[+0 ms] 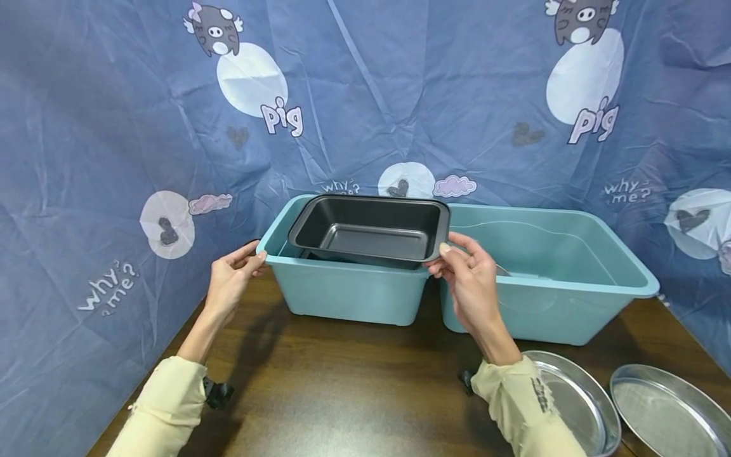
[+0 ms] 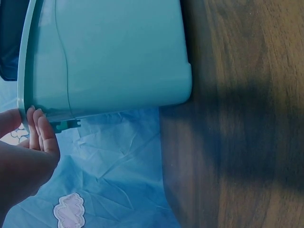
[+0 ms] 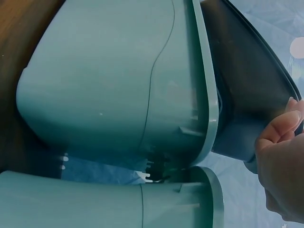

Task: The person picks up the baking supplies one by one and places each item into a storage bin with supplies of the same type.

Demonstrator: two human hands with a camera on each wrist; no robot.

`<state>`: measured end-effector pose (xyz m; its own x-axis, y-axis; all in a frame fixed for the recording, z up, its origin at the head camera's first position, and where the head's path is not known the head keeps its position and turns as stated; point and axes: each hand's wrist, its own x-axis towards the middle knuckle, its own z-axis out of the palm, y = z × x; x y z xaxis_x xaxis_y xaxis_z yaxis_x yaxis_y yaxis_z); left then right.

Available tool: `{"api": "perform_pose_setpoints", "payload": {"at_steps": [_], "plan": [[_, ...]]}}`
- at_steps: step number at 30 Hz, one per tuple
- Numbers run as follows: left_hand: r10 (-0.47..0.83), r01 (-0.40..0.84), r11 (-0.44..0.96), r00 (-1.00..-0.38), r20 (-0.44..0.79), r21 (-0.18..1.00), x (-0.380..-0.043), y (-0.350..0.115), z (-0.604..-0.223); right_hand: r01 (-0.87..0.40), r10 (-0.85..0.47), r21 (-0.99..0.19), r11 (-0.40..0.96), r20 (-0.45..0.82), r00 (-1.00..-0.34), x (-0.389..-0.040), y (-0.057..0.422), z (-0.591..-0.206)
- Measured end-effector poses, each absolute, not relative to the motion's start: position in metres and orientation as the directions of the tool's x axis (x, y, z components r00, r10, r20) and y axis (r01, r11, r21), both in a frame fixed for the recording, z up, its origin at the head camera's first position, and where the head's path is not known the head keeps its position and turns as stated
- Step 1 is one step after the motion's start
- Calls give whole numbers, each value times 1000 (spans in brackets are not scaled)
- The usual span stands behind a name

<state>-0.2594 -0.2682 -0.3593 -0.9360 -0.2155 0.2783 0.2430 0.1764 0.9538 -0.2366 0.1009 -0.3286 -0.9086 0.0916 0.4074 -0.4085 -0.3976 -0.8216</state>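
Observation:
A black loaf pan (image 1: 374,238) sits over the mouth of the left teal bin (image 1: 348,289), its right end raised above the bin's rim. My right hand (image 1: 468,273) pinches the pan's right front corner, thumb on top of the rim and fingers beneath. In the right wrist view the pan's dark outer side (image 3: 251,80) rises past the bin's edge, beside the fingers. At the bin's left front corner my left hand (image 1: 231,279) pinches the rim between thumb and fingers. The left wrist view has the thumb and fingers either side of that bin rim (image 2: 24,71).
A second teal bin (image 1: 548,304) stands close on the right, with a thin item partly visible inside. Two round metal pans (image 1: 577,406) lie at the right of the brown wooden table (image 1: 337,387). A blue pig-print cloth (image 1: 365,95) hangs behind and along the left.

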Motion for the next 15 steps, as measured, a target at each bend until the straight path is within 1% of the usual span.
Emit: {"api": "perform_pose_setpoints", "payload": {"at_steps": [8,15], "plan": [[-220,238,179,-936,275,955,-259,-267,-359,-400,81,-834,-379,401,-913,-245,91,-329],[-223,240,162,-936,273,957,-259,-266,-360,-406,75,-853,-328,405,-911,-251,83,-329]]}}
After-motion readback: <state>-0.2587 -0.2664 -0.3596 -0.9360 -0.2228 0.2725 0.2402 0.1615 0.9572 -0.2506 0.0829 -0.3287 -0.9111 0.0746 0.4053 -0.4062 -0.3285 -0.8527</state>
